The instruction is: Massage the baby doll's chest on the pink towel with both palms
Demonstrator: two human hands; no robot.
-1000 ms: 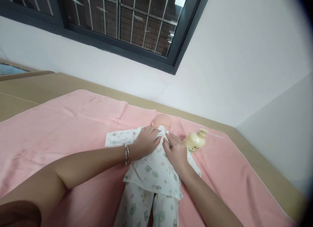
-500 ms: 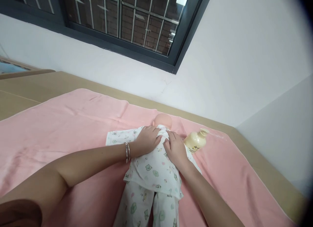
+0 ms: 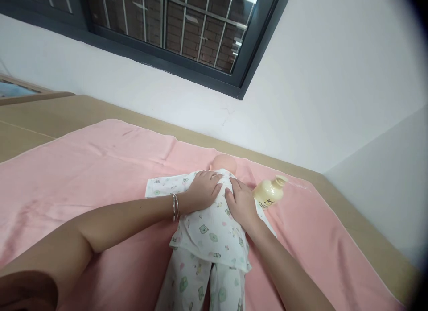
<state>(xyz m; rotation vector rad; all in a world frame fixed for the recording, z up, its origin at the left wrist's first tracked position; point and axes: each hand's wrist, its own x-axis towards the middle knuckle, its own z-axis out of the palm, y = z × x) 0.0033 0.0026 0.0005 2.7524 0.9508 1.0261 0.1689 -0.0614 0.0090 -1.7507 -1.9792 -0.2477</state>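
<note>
One left hand (image 3: 203, 191): we see it palm down on the upper part of the white shirt (image 3: 214, 235), fingers extended and slightly parted, not closed around anything; silvery bangles (image 3: 175, 207) circle the wrist.
One right hand (image 3: 242, 201): it rests on the same shirt just beside the left, fingers loosely spread, and a narrow strip of fabric shows between the two.
Doll: we have it lying lengthwise on the pink cloth (image 3: 100, 168), beneath both hands, its rounded head (image 3: 224, 162) beyond the fingertips and its trousers (image 3: 187, 279) running out of our view at the bottom.
Sleeves: the left sleeve (image 3: 167, 184) stretches outward; the right sleeve (image 3: 268, 225) shows partly behind the forearm.
Print: we make out small green and pink animal-like motifs on shirt and trousers.
Bottle: pale yellow and glossy, this bottle (image 3: 269, 192) is just beside the right hand; we cannot tell whether they touch.
Lettering: dark lettering (image 3: 266, 203) marks its front, too small for us to read.
Edges: the cloth's pale-trimmed far edge passes close behind the head, then slopes down beyond the bottle.
Room: we see cloth spreading widely left of the left arm, less to the right; past the head come a slim band of tan surface (image 3: 67, 117) and the wall (image 3: 301, 101).
Window: dark-framed, the window (image 3: 197, 34) shows metal bars and brickwork.
</note>
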